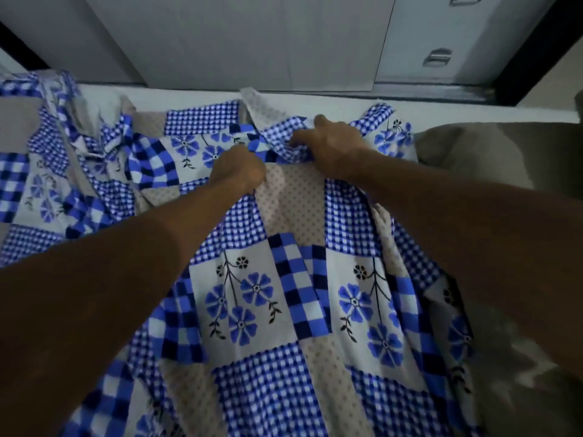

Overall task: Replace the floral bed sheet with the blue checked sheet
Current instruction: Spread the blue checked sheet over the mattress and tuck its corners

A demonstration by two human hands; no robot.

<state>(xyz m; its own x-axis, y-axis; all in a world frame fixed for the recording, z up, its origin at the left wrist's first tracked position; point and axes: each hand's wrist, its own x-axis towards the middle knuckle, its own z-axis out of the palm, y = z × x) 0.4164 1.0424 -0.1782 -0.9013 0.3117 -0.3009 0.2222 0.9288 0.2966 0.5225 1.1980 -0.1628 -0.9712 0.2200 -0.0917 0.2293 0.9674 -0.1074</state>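
A blue checked sheet (271, 326) with blue flower panels and dotted beige squares lies bunched across the bed, draping from the far edge down toward me. My left hand (238, 170) grips a fold of it in a fist near the middle. Just to the right, my right hand (331, 143) pinches a gathered edge of the same sheet near the far side of the bed. Both arms reach forward over the cloth. The floral sheet is not to be seen.
A pale mattress edge (473, 113) runs along the far side. Behind it stand white wardrobe doors (252, 36) with metal handles (437, 58). A grey-brown pillow or cover (504, 159) lies at the right. A dark frame (530, 58) stands at the upper right.
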